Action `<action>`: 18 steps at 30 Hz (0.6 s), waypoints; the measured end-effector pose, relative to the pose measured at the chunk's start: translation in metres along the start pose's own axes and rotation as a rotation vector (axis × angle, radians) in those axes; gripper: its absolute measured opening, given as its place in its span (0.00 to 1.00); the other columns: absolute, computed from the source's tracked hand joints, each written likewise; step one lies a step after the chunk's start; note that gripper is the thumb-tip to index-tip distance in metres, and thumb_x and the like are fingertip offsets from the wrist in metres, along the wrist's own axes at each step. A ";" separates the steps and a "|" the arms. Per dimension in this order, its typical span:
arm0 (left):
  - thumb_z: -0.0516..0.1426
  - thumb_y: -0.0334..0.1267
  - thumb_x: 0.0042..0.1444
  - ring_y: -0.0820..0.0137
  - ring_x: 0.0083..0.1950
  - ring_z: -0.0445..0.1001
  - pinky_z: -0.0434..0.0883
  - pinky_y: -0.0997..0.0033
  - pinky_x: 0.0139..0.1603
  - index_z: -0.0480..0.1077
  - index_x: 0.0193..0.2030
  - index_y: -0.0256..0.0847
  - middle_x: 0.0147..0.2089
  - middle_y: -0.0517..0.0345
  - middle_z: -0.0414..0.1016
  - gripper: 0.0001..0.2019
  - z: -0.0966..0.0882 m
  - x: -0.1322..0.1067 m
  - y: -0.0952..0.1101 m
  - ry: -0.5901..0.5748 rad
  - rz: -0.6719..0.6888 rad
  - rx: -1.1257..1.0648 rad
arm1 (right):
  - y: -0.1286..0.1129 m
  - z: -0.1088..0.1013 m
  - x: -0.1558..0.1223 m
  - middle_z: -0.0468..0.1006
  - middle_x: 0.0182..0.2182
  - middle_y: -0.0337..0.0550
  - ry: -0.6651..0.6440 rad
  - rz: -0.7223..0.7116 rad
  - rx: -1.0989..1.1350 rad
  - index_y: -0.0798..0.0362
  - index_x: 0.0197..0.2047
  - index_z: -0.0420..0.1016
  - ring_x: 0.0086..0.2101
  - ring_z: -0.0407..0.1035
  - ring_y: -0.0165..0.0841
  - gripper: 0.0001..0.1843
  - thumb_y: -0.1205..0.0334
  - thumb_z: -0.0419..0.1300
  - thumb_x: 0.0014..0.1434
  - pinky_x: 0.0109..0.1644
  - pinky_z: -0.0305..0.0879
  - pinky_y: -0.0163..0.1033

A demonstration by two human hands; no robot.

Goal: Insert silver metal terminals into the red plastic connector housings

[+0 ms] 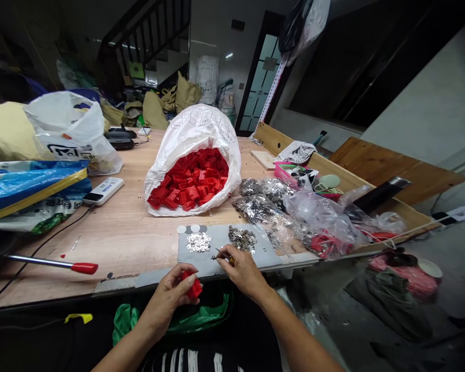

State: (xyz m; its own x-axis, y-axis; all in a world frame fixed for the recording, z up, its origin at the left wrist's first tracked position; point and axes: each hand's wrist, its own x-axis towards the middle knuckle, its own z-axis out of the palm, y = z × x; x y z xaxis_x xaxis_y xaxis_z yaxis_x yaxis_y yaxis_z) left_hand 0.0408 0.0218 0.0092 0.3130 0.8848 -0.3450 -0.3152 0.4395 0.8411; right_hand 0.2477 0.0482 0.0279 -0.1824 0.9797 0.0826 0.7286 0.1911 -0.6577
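Note:
My left hand [178,287] is closed around a red plastic part [194,287] at the table's front edge; whether it is one piece or more I cannot tell. Just right of it, my right hand [238,266] pinches a slim tool with a dark tip and a yellowish handle [231,261], mostly hidden by the fingers. A small metal piece [214,257] shows by the fingertips. Beyond the hands, a grey mat [186,261] bears a pile of shiny flat metal pieces [199,242] and a pile of darker metal pieces [243,237]. Several round discs [195,228] lie along its back edge.
A white sack [207,121] lies open towards me, full of red plastic parts [196,178]. Bags of metal pieces [256,204] and a pink basket [284,173] are at right. At left are a white device [104,191] and a red-tipped lever [84,267]. A green bag [201,318] hangs below.

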 end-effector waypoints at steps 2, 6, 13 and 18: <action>0.61 0.48 0.51 0.66 0.37 0.74 0.74 0.68 0.34 0.69 0.40 0.41 0.34 0.56 0.72 0.14 0.006 0.006 0.000 -0.028 0.002 0.039 | -0.012 -0.002 -0.003 0.77 0.32 0.37 -0.031 -0.039 0.089 0.50 0.36 0.71 0.29 0.68 0.29 0.04 0.63 0.56 0.60 0.35 0.59 0.32; 0.60 0.49 0.52 0.72 0.31 0.70 0.74 0.71 0.32 0.69 0.36 0.40 0.30 0.60 0.69 0.14 0.014 0.013 -0.003 -0.051 0.049 0.050 | -0.028 -0.002 -0.009 0.76 0.31 0.36 -0.056 -0.069 0.169 0.51 0.36 0.71 0.28 0.66 0.28 0.02 0.64 0.56 0.59 0.33 0.58 0.31; 0.60 0.50 0.52 0.71 0.31 0.69 0.73 0.70 0.32 0.70 0.32 0.39 0.29 0.59 0.70 0.14 0.015 0.011 -0.003 -0.090 0.051 0.015 | -0.032 0.001 -0.013 0.73 0.28 0.35 -0.098 -0.086 0.216 0.51 0.36 0.71 0.26 0.63 0.27 0.03 0.64 0.56 0.59 0.31 0.58 0.31; 0.59 0.48 0.54 0.71 0.31 0.69 0.73 0.69 0.33 0.71 0.31 0.40 0.29 0.59 0.71 0.12 0.012 0.010 -0.001 -0.124 0.055 -0.013 | -0.031 0.001 -0.012 0.73 0.28 0.36 -0.110 -0.088 0.281 0.52 0.35 0.71 0.26 0.62 0.27 0.03 0.63 0.57 0.59 0.31 0.57 0.31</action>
State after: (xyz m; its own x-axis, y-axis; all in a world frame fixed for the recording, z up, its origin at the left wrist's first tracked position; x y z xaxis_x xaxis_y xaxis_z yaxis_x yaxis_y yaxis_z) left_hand 0.0549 0.0282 0.0104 0.4029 0.8821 -0.2441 -0.3458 0.3936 0.8518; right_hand 0.2268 0.0301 0.0464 -0.3180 0.9450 0.0767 0.4985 0.2355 -0.8343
